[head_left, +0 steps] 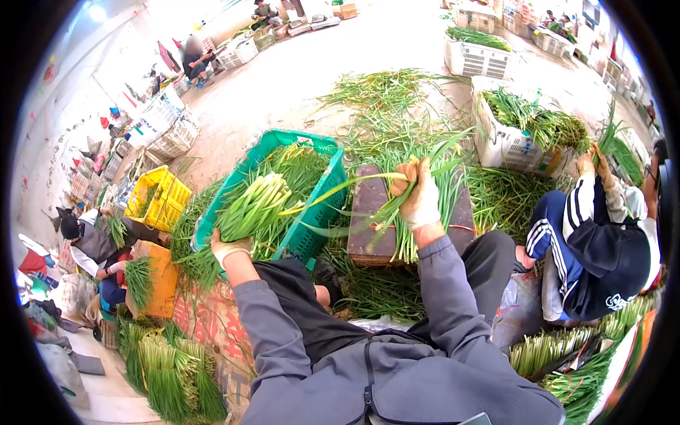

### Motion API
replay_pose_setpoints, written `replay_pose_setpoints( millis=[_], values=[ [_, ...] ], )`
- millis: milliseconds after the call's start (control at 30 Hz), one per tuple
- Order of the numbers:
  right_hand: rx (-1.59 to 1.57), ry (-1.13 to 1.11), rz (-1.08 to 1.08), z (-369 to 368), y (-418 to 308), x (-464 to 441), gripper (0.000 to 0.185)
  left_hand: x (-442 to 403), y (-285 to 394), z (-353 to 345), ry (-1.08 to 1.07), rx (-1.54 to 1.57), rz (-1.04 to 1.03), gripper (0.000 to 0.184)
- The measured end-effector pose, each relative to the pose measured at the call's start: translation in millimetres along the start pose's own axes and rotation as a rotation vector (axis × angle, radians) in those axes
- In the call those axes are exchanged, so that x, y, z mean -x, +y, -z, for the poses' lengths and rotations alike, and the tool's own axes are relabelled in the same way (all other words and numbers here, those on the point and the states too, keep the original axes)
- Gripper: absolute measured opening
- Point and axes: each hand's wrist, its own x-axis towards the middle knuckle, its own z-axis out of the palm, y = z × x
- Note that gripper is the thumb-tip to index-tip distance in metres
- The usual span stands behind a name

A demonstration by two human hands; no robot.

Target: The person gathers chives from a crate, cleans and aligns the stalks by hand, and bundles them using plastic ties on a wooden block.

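My left hand [230, 249], gloved, is closed around a thick bunch of garlic chives [256, 202], its pale cut ends pointing up and away from me. The bunch lies over a green plastic crate [324, 205] that holds more chives. Raised above a dark brown block [367, 237], my gloved right hand [420, 197] grips a few loose chive leaves [386, 209]; long yellowish-green blades stick out on both sides of the fist. Beneath that hand, more chives [406, 246] lie across the block.
Loose leaves [386, 92] litter the floor ahead. A white crate [496, 142] of chives stands at right, beside a seated co-worker [602, 248] handling chives. Another worker [99, 241] sits at left near a yellow crate [166, 202]. Tied bundles [177, 375] lie at lower left.
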Motion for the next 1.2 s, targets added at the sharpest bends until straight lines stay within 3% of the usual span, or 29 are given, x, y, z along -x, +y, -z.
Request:
replay_pose_setpoints(
  millis=[33, 100, 167, 233, 300, 367, 433, 500, 600, 667, 700, 767, 833, 900, 933, 967, 1000, 1033, 1100, 1200],
  values=[
    [-0.018, -0.017, 0.009, -3, -4, 0, 0.045, -4, 3, 1, -0.031, 0.022, 0.022, 0.055],
    [0.682, 0.059, -0.044, -23, 4, 15, 0.045, -8, 0, -1, -0.065, 0.042, 0.052, 0.055],
    [0.841, -0.022, -0.188, -32, 38, 22, 0.04, 0, -6, -13, -0.061, 0.016, 0.039, 0.055],
    [0.569, -0.051, -0.28, -53, 64, 27, 0.025, 11, -14, -27, -0.067, 0.005, 0.041, 0.055],
    [0.615, 0.008, -0.351, -56, 100, 25, 0.025, 19, -17, -32, -0.11, -0.007, 0.07, 0.055],
    [0.698, -0.107, -0.372, -77, 102, 37, 0.028, 27, -22, -40, -0.088, -0.037, 0.054, 0.057],
    [0.803, -0.257, -0.311, -77, 127, 39, 0.037, 32, -28, -44, -0.133, -0.082, 0.103, 0.056],
    [0.665, -0.36, -0.173, -78, 150, 37, 0.051, 41, -41, -47, -0.16, -0.049, 0.102, 0.056],
    [0.643, -0.347, -0.008, -72, 182, 34, 0.049, 45, -54, -49, -0.19, -0.072, 0.138, 0.055],
    [0.824, -0.519, -0.31, -67, 182, 26, 0.041, 50, -63, -51, -0.174, -0.107, 0.136, 0.054],
    [0.823, -0.519, -0.307, -69, 177, 27, 0.041, 54, -64, -52, -0.177, -0.123, 0.13, 0.054],
    [0.753, -0.513, -0.498, -70, 163, 32, 0.028, 60, -65, -54, -0.182, -0.153, 0.117, 0.053],
    [0.934, -0.609, -0.404, -75, 125, 54, 0.028, 46, -45, -42, -0.2, -0.159, 0.147, 0.054],
    [1.168, -0.74, -0.512, -54, 112, 73, 0.029, 17, -16, -20, -0.26, -0.158, 0.114, 0.057],
    [1.206, -0.885, -0.382, -38, 111, 84, 0.031, 21, -4, -21, -0.194, -0.167, 0.051, 0.059],
    [1.219, -0.892, -0.683, -33, 105, 94, 0.031, 5, 8, -13, -0.134, -0.121, -0.016, 0.06],
    [1.246, -1.128, -0.491, -39, 84, 104, 0.028, -16, 22, 4, -0.189, -0.073, -0.073, 0.06],
    [1.355, -1.221, -0.432, -49, 71, 113, 0.025, 2, 25, -7, -0.059, -0.031, -0.124, 0.059],
    [1.507, -1.385, -0.285, -69, 54, 121, 0.026, -12, 35, 6, -0.091, 0.077, -0.171, 0.058],
    [1.652, -1.487, 0.161, -99, 36, 70, 0.017, -22, 28, 19, -0.01, 0.214, -0.184, 0.056]
  ],
)
